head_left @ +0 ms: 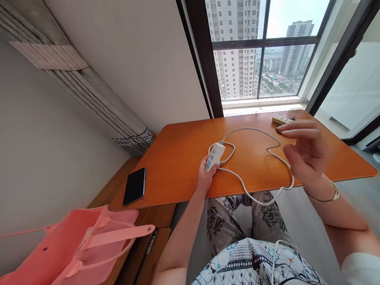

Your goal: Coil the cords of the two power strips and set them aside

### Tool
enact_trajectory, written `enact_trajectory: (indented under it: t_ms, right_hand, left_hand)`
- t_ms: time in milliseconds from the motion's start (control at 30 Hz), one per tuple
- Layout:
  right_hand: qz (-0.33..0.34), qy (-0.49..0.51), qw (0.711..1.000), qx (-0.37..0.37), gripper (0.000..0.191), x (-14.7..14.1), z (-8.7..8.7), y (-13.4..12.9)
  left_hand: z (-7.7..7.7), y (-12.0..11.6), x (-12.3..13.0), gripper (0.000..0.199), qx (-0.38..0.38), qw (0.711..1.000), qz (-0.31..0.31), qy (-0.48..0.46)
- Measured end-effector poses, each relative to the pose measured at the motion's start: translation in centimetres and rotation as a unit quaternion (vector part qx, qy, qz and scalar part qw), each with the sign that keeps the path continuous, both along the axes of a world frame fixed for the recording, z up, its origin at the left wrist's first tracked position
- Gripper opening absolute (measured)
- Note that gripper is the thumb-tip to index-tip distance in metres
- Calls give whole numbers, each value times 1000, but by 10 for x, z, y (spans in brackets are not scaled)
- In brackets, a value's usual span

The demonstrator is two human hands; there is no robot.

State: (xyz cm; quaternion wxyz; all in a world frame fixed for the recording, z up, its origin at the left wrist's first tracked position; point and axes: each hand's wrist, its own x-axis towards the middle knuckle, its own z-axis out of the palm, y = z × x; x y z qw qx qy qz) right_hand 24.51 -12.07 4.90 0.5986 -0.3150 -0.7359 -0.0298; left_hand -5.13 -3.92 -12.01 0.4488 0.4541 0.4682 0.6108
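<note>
My left hand (205, 174) is closed around a white power strip (215, 157) with blue-marked sockets, held tilted over the middle of the table. From its far end a white cord (252, 129) loops across the tabletop to the right, dips over the front edge and comes back to the strip. Another stretch of white cord lies on my lap. Raised above the table's right side, my right hand (307, 152) has curved fingers, its thumb apart from them and nothing visible between. Beyond its fingertips sits a second, cream power strip (281, 119), partly hidden, with something dark beside it.
The orange-brown wooden table (178, 158) stands against the window (261, 51). A black phone (134, 187) lies near its left edge. At the lower left, a pink bag (89, 245) rests on a wooden surface. A grey curtain (97, 95) hangs by the wall.
</note>
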Motion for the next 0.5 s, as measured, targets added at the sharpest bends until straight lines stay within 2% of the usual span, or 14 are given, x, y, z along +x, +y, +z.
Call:
enact_trajectory:
  t_ms: [67, 100, 167, 267, 333, 400, 467, 500]
  right_hand:
    - [-6, -58, 998, -30, 34, -21, -18, 22]
    - [-27, -91, 993, -65, 45, -29, -29, 34]
    - [-91, -134, 980, -112, 65, -39, -53, 54]
    - [-201, -148, 959, -134, 77, -41, -77, 69]
    - [-265, -125, 949, -114, 70, -34, -79, 73]
    - [-298, -104, 945, -86, 49, -24, -71, 74]
    - [-289, -103, 949, -66, 32, -15, -59, 75]
    - [-272, -107, 954, -62, 30, -13, -53, 76]
  left_hand:
    - [10, -7, 6, 65, -14, 1000, -20, -13]
    - [15, -12, 10, 65, -20, 999, -33, -25]
    - [22, -22, 17, 65, -27, 996, -63, -58]
    - [27, -36, 25, 65, -29, 990, -98, -95]
    - [28, -42, 26, 66, -26, 988, -117, -95]
    - [29, -46, 23, 68, -25, 986, -144, -83]
    - [31, -48, 21, 75, -33, 978, -193, -78]
    - [33, -48, 20, 80, -41, 970, -226, -81]
